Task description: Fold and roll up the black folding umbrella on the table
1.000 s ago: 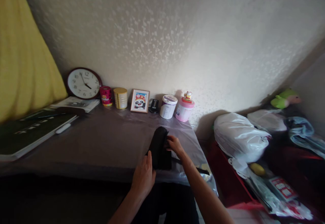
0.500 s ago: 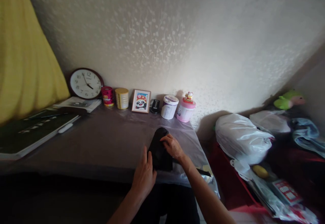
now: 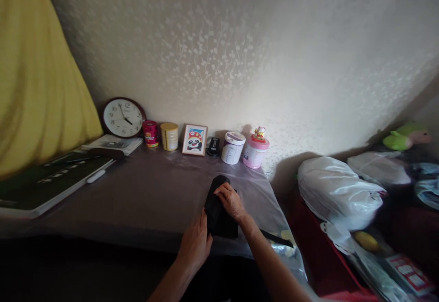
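A black, pouch-like item rests at the near edge of the table, its surface too dark to make out details. Along its lower left side, my left hand holds the edge, the fingertips partly hidden. My right hand lies over the upper part, thumb and fingers pinched together on the black material. To the right of the item, a thin black strip sticks out past my right forearm.
Along the wall stand a clock, a pink tin, a yellow tin, a framed panda picture and two tubs. A large dark-green book lies left. White bags fill the right side.
The view has shifted, so the scene sits slightly further right and lower. My left fingers have closed in against the black item's edge. My right hand keeps its pinch on it.
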`<state>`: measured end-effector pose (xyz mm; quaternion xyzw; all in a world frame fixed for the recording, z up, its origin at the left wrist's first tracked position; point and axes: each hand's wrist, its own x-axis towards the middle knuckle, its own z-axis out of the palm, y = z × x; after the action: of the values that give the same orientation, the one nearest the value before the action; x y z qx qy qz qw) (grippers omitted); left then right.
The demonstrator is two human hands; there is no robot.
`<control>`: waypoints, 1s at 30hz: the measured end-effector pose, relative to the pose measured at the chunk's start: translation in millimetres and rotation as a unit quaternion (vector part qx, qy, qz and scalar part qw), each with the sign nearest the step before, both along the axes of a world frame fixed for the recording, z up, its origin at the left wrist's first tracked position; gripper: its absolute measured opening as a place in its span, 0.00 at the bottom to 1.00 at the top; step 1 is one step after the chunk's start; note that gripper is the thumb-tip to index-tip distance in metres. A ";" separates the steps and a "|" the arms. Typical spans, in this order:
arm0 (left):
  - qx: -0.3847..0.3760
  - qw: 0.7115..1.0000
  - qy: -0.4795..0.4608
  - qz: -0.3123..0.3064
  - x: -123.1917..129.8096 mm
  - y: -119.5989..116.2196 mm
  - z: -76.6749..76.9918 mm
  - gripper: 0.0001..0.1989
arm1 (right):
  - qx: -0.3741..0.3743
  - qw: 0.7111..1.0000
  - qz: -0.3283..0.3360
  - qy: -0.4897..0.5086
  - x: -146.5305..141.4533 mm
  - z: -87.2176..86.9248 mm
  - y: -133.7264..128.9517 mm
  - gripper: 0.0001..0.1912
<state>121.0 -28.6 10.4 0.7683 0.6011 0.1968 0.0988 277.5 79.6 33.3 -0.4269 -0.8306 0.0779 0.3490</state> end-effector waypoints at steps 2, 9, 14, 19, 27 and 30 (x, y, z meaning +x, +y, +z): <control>0.011 1.000 -0.015 -0.001 -0.2 0.0 -0.5 0.31 | 0.012 1.000 -0.004 -0.010 -4.0 -4.1 0.7 0.10; 0.005 1.000 0.003 -0.009 1.8 -4.4 14.7 0.44 | 0.039 0.999 -0.009 -0.014 -15.6 -8.9 1.0 0.10; -0.016 0.998 0.063 -0.006 1.9 -6.1 18.5 0.36 | 0.036 0.999 0.000 0.014 -17.7 -4.0 -9.9 0.11; -0.002 1.000 0.003 0.001 1.0 -2.4 0.7 0.34 | 0.042 0.999 0.029 0.002 -16.9 -5.0 -40.9 0.15; -0.013 1.000 -0.005 0.002 -0.3 1.5 -10.5 0.34 | 0.013 0.997 0.035 -0.062 -10.0 -16.7 4.3 0.16; -0.034 0.999 0.005 0.006 -1.4 2.9 -4.5 0.33 | -0.010 0.999 0.011 -0.048 -10.8 -18.1 36.8 0.17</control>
<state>119.6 -25.7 6.0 0.7619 0.6123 0.1731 0.1209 266.8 116.4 15.2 -0.4244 -0.8502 0.0700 0.3035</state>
